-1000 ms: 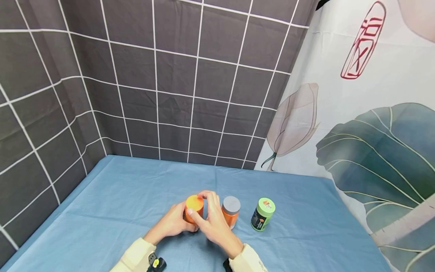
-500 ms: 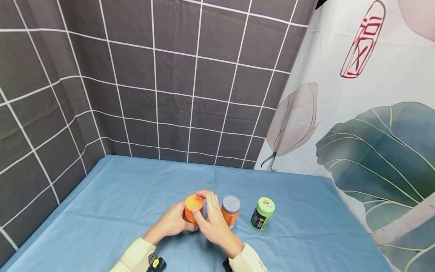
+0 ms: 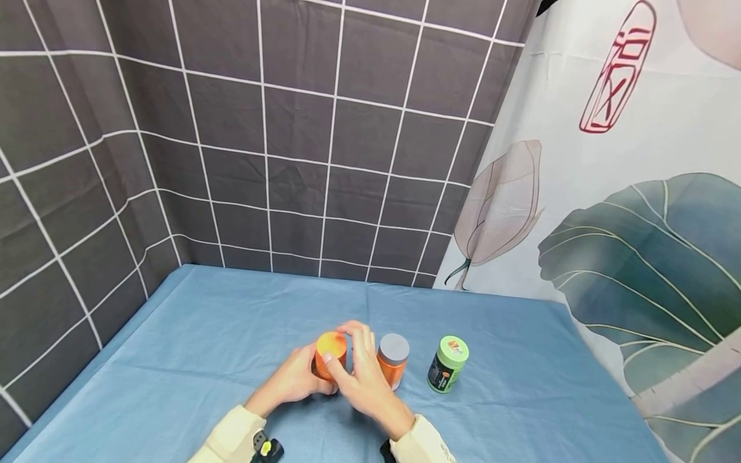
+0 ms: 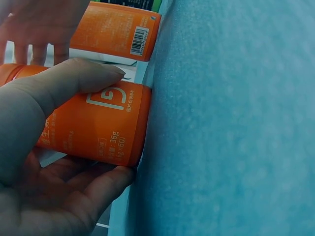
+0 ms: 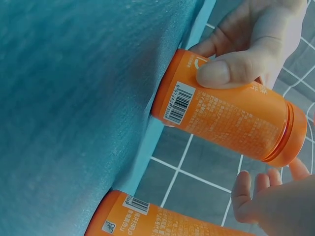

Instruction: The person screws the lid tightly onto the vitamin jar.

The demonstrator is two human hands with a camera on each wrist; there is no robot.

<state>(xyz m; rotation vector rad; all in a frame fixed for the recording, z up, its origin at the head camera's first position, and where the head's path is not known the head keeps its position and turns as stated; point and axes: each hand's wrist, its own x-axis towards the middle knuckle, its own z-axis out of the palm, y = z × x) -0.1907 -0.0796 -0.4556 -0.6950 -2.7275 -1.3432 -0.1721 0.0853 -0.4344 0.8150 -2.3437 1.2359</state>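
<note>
An orange bottle [image 3: 329, 369] stands upright on the blue cloth, and my left hand [image 3: 296, 375] grips its body from the left. My right hand [image 3: 366, 378] reaches over from the right, thumb and fingers holding the rim of its orange cap [image 3: 332, 345]. In the left wrist view, my left thumb lies along the printed label of the bottle [image 4: 106, 115]. The right wrist view shows the barcode side of the bottle [image 5: 221, 110], with a thin gap line below the cap [image 5: 291, 137]. Just right of my right hand is a second orange bottle with a grey lid [image 3: 393, 349].
A black-and-green jar [image 3: 448, 364] with a light green lid stands farther right. Blue cloth [image 3: 243, 321] covers the table. Behind it hangs a dark grid-patterned curtain [image 3: 301, 128], with a white leaf-printed cloth [image 3: 556, 161] at the right.
My right thumb shifted slightly right on the cap, then back left; the right fingers moved a little with it. The left hand and all the bottles stay in place.
</note>
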